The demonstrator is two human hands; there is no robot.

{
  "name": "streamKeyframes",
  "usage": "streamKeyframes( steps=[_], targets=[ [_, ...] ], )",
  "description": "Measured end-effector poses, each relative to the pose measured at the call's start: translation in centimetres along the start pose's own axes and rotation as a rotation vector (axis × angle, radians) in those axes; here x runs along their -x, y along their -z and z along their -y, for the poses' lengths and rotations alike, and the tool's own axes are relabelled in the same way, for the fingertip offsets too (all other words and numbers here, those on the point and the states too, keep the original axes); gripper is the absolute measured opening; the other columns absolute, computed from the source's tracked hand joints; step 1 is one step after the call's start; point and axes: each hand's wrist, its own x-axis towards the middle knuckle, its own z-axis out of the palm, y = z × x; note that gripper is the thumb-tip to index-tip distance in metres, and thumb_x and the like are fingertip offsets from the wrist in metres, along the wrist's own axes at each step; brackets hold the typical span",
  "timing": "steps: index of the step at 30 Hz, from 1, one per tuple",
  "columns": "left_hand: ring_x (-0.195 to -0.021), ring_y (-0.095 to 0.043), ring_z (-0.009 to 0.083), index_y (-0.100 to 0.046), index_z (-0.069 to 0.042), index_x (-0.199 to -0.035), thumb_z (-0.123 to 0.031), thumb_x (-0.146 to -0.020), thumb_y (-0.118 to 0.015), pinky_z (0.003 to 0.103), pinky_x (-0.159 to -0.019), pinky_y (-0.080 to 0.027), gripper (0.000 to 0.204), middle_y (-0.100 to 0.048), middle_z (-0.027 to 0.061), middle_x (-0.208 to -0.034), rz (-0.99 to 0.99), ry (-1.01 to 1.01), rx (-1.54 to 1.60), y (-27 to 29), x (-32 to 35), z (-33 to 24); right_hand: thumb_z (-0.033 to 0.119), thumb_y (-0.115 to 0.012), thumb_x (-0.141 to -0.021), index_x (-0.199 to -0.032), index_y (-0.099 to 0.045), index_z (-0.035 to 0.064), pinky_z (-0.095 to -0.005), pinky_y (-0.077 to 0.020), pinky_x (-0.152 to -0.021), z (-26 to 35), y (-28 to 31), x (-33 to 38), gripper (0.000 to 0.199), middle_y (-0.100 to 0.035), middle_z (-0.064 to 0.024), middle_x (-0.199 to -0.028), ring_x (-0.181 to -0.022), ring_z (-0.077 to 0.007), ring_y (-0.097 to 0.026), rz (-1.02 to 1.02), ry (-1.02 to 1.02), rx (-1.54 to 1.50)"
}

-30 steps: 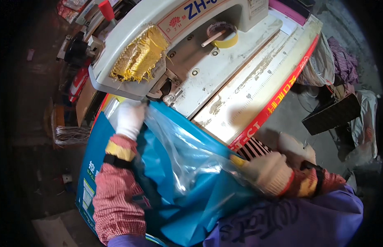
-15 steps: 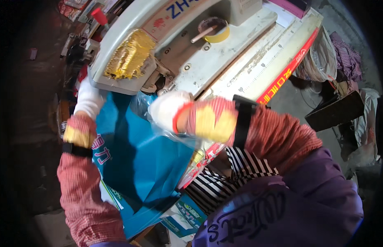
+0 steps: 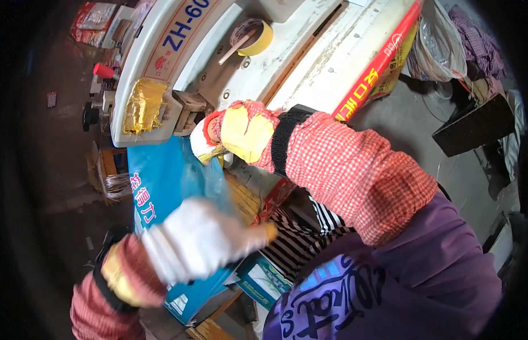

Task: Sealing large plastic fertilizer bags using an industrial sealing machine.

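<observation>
A teal-blue printed bag [image 3: 162, 170] hangs below the head of a grey industrial machine [image 3: 122, 107], which looks like a sewing machine. Some clear plastic film [image 3: 210, 182] shows at the bag's edge. My right hand [image 3: 203, 144], in a white glove with a red cuff, is at the bag's upper edge beside the machine's foot [image 3: 190, 107]. Its fingers look curled on the bag, though partly hidden. My left hand [image 3: 199, 238], also white-gloved, is in front of the bag's lower part, fingers toward the right. Motion smears it, so its grip is unclear.
A yellow tape roll [image 3: 258, 39] with a stick in it lies on the machine's bed. A white table with a red printed edge [image 3: 355, 93] runs to the right. Below are a green-and-white box [image 3: 264, 280] and striped cloth [image 3: 292, 232]. A dark box [image 3: 474, 127] stands at right.
My left hand has come away from the bag's far left edge toward me and to the right. The right hand has shifted slightly left. The whole view has moved too.
</observation>
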Motion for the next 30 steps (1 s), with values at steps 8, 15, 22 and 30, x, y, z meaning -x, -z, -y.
streamKeyframes(
  steps=[8,15,22,30],
  targets=[
    [-0.068,-0.065,0.0181,-0.06,0.004,-0.11,-0.013,-0.094,-0.051,0.029,-0.059,-0.053,0.025,-0.066,0.0112,-0.077,-0.123,0.908,1.251,1.7,4.9,0.2,0.026,-0.073,-0.071,-0.089,-0.07,0.0082,-0.0407,-0.0497,-0.074,-2.5,-1.5,-2.1,0.026,-0.069,-0.0082,-0.091,-0.084,-0.024,-0.064,-0.272,-0.071,0.704],
    [-0.073,-0.067,0.032,-0.073,-0.006,-0.084,-0.057,-0.087,-0.051,0.041,-0.066,-0.052,0.056,-0.067,0.0128,-0.073,0.981,0.686,0.183,0.8,6.2,-3.7,0.027,-0.068,-0.077,-0.093,-0.072,0.0128,-0.044,-0.0454,-0.085,2.3,-5.4,-4.3,0.022,-0.069,-0.0042,-0.097,-0.091,-0.0215,-0.063,-0.265,-0.464,1.205],
    [-0.064,-0.066,0.0248,-0.073,-0.012,-0.072,-0.02,-0.072,-0.064,0.038,-0.053,-0.047,0.012,-0.067,0.0082,-0.07,0.666,0.088,-0.002,-1.1,1.4,-10.2,0.032,-0.059,-0.087,-0.094,-0.074,0.0176,-0.0378,-0.043,-0.086,4.2,-12.4,1.3,0.022,-0.068,0.0003,-0.095,-0.093,-0.0155,-0.059,-0.21,-0.079,1.988],
    [-0.071,-0.064,0.0272,-0.067,-0.014,-0.072,-0.023,-0.079,-0.061,0.039,-0.057,-0.052,0.013,-0.06,0.0021,-0.074,0.225,0.055,0.232,-3.5,0.7,-8.1,0.022,-0.058,-0.085,-0.1,-0.066,0.0031,-0.0393,-0.0521,-0.075,1.3,-16.0,4.1,0.025,-0.067,-0.0132,-0.089,-0.083,-0.0267,-0.065,-1.482,-1.524,1.657]
  ],
)
